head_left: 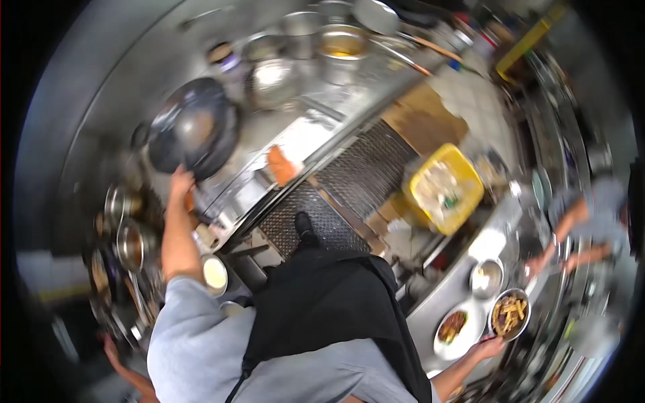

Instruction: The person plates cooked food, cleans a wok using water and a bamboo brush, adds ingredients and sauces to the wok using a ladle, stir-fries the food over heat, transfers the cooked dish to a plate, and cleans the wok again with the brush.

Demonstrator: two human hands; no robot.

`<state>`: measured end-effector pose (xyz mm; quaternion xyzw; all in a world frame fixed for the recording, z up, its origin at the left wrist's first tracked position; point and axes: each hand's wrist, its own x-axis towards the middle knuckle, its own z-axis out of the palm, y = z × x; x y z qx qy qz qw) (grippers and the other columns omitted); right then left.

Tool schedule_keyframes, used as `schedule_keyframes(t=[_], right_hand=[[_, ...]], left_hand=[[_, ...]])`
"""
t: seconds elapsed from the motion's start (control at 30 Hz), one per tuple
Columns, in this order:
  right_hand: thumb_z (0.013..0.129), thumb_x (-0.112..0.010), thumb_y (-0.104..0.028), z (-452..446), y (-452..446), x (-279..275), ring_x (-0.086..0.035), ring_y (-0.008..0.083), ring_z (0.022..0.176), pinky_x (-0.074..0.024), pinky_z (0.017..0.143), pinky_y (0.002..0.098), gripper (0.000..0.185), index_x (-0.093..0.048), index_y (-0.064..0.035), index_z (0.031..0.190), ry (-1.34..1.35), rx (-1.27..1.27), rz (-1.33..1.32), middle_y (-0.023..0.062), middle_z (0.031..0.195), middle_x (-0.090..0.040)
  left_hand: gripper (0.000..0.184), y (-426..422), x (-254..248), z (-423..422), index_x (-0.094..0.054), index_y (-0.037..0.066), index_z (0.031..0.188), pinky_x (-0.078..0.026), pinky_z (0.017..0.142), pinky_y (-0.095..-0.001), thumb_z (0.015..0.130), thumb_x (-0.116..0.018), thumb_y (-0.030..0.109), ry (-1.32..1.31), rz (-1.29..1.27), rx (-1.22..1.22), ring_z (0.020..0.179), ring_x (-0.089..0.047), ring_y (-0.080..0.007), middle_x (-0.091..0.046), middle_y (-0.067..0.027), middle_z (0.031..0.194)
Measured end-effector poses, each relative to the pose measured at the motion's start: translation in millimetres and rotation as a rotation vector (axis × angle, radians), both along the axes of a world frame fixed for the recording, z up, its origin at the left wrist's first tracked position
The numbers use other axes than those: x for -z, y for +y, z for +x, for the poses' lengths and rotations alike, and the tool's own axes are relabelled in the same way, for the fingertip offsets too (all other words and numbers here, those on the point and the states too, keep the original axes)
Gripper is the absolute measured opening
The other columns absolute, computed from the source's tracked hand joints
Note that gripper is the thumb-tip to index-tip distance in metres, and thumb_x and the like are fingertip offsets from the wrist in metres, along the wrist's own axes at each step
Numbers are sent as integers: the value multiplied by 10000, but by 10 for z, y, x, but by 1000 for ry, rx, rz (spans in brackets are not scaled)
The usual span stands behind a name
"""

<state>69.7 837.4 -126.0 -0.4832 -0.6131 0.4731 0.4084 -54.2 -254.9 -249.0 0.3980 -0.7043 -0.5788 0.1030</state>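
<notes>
My left hand (181, 181) is closed around the handle of a ladle, its blurred bowl resting inside a large black wok (220, 151) at the left. A wooden-coloured handle end shows just below that hand. Out at the lower right, my right hand (489, 348) grips the near rim of a metal bowl (528, 322) of browned, fry-like strips. Touching or very close to that bowl is a white oval plate (472, 339) with reddish-brown food and some green on it. A smaller metal bowl (486, 278) with pale contents stands just beyond them.
Several metal pots, including one of yellow liquid (342, 43), line the back of the stove. An orange cloth (281, 166) lies on its front edge. A yellow bin (470, 201) stands on the floor. A co-worker's arms (571, 218) reach in at right; another person's hand (114, 352) shows lower left.
</notes>
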Motion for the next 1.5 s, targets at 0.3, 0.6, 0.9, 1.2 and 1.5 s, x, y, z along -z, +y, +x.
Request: schedule_keyframes(t=[0.3,0.6,0.9,1.2,1.5], right_hand=[[924,-578,-84,-3027,-3604,-351,-398,28,441,-300,379,198,217,-613,-59,1137,84,-1027,-195,-21,760,-603],[902,-559,-19,-4532,-7627,-507,-563,87,771,-480,662,271,137,-624,-5,1022,168,-1879,190,21,875,-651],[894,-553,-123,-4180,-10308,-276,-726,381,794,-581,701,500,88,-604,-79,950,135,-2021,1475,199,858,-726],[825,-614,-171,-4169,-11074,-411,-707,259,666,-562,562,401,19,-606,-154,818,777,-1881,1658,72,720,-676],[815,-598,-111,-4408,-10917,-409,-714,274,686,-572,598,414,45,-607,-152,833,707,-1880,1578,82,729,-690]], left_hand=[[673,412,-618,149,-402,36,1526,-480,442,-334,893,-622,97,-185,-286,-103,478,-556,-158,-647,-100,738],[639,378,-981,581,-385,50,1534,-564,770,-374,928,-585,66,-222,92,-118,768,-683,-238,-716,-210,1067],[661,922,-1265,1088,-420,182,1531,-529,871,-409,913,-639,101,-308,-214,-187,1027,-664,-444,-636,-283,1235],[676,1063,-1680,1084,-462,168,1502,-537,681,-484,871,-688,83,-324,-532,-160,778,-679,-441,-690,-256,899],[689,1031,-1592,845,-458,219,1507,-523,659,-514,865,-689,125,-457,-575,-204,743,-680,-435,-669,-261,781]])
